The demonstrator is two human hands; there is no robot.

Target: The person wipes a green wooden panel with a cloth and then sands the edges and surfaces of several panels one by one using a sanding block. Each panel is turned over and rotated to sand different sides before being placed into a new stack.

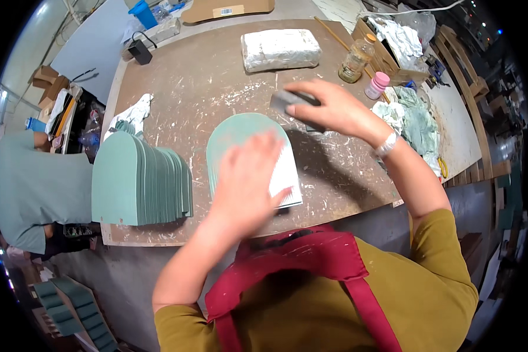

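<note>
An arch-topped green panel lies on the table in front of me, with a white, fine-lined area on its right side. Over its middle is my left hand, fingers stretched out and smeared by motion, thumb spread to the side. Whether it touches the surface I cannot tell. Beyond the panel's upper right, my right hand grips a flat dark grey block that looks like a sanding block. To the left stands a row of many similar green arch-topped panels, packed upright face to face.
At the back of the scratched brown table sits a white wrapped block. A glass jar, a pink bottle, rags and a cardboard box crowd the right. Another person is at far left.
</note>
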